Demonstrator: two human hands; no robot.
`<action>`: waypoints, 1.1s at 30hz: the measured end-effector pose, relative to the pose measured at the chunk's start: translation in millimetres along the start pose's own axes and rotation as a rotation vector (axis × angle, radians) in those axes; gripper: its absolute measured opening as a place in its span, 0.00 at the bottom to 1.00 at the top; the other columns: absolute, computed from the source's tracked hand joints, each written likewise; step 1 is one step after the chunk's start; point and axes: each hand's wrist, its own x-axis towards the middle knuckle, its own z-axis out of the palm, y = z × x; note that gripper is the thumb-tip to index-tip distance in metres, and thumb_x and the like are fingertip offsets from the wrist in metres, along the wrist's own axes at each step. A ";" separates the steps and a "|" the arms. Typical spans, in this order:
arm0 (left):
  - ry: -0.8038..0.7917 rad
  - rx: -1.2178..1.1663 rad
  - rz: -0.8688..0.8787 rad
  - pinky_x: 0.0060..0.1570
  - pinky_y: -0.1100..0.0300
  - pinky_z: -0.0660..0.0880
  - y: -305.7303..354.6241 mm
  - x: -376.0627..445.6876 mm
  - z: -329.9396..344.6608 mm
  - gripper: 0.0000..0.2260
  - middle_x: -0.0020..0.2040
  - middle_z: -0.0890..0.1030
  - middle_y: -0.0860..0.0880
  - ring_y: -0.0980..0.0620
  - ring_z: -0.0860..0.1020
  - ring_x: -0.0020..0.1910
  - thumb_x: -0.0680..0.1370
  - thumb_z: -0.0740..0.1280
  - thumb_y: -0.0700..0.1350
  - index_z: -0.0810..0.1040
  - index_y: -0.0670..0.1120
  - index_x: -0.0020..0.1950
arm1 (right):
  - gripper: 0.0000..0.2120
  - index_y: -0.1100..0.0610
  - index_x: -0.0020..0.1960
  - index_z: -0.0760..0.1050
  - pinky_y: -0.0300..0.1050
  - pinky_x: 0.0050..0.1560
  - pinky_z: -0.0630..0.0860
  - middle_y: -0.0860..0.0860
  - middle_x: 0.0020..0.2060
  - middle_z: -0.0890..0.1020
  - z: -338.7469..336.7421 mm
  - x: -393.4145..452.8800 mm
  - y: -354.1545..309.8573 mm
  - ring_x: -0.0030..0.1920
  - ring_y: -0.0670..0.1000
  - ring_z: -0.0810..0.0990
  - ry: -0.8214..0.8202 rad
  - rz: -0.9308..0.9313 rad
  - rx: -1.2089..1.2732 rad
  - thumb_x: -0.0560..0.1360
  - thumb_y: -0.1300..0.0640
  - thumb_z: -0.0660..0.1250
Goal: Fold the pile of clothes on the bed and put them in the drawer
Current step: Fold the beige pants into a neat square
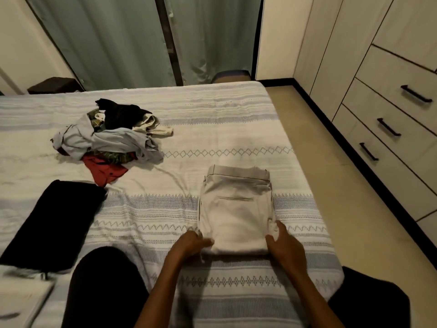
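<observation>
Beige folded trousers (pixel 236 209) gripped at near corners by left hand (pixel 192 243) and right hand (pixel 282 245), fingers curled; striped bed (pixel 212 129), drawers (pixel 390 129) right.

Green curtains (pixel 113 39), beige floor (pixel 331 185)

— What do you have at twelve o'clock, past the far edge?

— You're facing green curtains (pixel 113 39), hanging shut, with a dark post (pixel 168 36) between the two panels. At their foot, near one o'clock, you see a low stool (pixel 230 75).

— And at ten o'clock?

— A dark box (pixel 53 85) sits by the wall (pixel 21 43).

— Your three o'clock?

— Beige floor (pixel 331 176) with a black skirting (pixel 354 147) running along it.

— Seven o'clock?

— A pale flat thing (pixel 21 301), too blurred for you to tell.
</observation>
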 end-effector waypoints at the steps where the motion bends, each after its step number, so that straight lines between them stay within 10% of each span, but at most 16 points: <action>1: 0.095 0.019 -0.014 0.42 0.58 0.75 2.2 0.0 -0.1 0.29 0.44 0.83 0.43 0.45 0.82 0.44 0.70 0.68 0.72 0.77 0.44 0.43 | 0.31 0.47 0.77 0.59 0.55 0.60 0.75 0.56 0.63 0.79 -1.0 2.4 -1.1 0.59 0.59 0.78 0.037 -0.010 -0.048 0.76 0.42 0.60; 3: 0.395 0.051 0.007 0.46 0.52 0.78 16.2 -3.7 -1.9 0.40 0.50 0.81 0.42 0.42 0.81 0.47 0.66 0.61 0.79 0.76 0.42 0.51 | 0.34 0.52 0.79 0.58 0.58 0.68 0.68 0.56 0.72 0.70 -1.7 14.2 -11.8 0.68 0.60 0.70 0.119 -0.067 -0.119 0.77 0.43 0.62; 6: 0.628 0.096 0.349 0.52 0.50 0.74 61.1 -0.4 -0.6 0.24 0.58 0.77 0.44 0.42 0.77 0.55 0.78 0.63 0.65 0.74 0.45 0.59 | 0.35 0.57 0.79 0.60 0.61 0.71 0.64 0.59 0.75 0.67 3.1 41.5 -41.9 0.74 0.62 0.65 0.228 -0.282 -0.095 0.78 0.40 0.57; 11: 0.572 0.460 0.611 0.77 0.45 0.55 98.9 55.1 14.1 0.25 0.81 0.57 0.43 0.42 0.54 0.80 0.84 0.55 0.52 0.59 0.46 0.80 | 0.32 0.54 0.81 0.55 0.60 0.77 0.50 0.53 0.80 0.54 27.4 87.9 -96.2 0.80 0.59 0.55 0.158 -0.555 -0.250 0.82 0.40 0.46; 18: 0.463 0.649 0.539 0.77 0.42 0.42 82.5 129.9 3.2 0.31 0.81 0.40 0.48 0.45 0.38 0.80 0.83 0.47 0.63 0.43 0.51 0.82 | 0.38 0.44 0.82 0.40 0.63 0.73 0.26 0.50 0.81 0.40 36.8 155.7 -81.3 0.79 0.60 0.34 0.126 -0.446 -0.397 0.78 0.27 0.43; 24: 0.427 0.401 0.421 0.77 0.44 0.37 56.8 150.2 13.4 0.32 0.80 0.35 0.57 0.56 0.31 0.77 0.82 0.44 0.66 0.37 0.55 0.81 | 0.38 0.41 0.81 0.38 0.63 0.77 0.35 0.44 0.81 0.37 49.8 193.7 -68.4 0.79 0.52 0.31 0.042 -0.587 -0.405 0.77 0.25 0.39; 33: 0.503 0.538 0.379 0.74 0.38 0.34 69.5 137.6 8.5 0.27 0.82 0.42 0.54 0.47 0.38 0.80 0.84 0.44 0.61 0.45 0.54 0.82 | 0.30 0.50 0.82 0.52 0.64 0.78 0.46 0.52 0.82 0.52 46.4 172.3 -83.4 0.81 0.58 0.45 0.214 -0.529 -0.361 0.84 0.39 0.49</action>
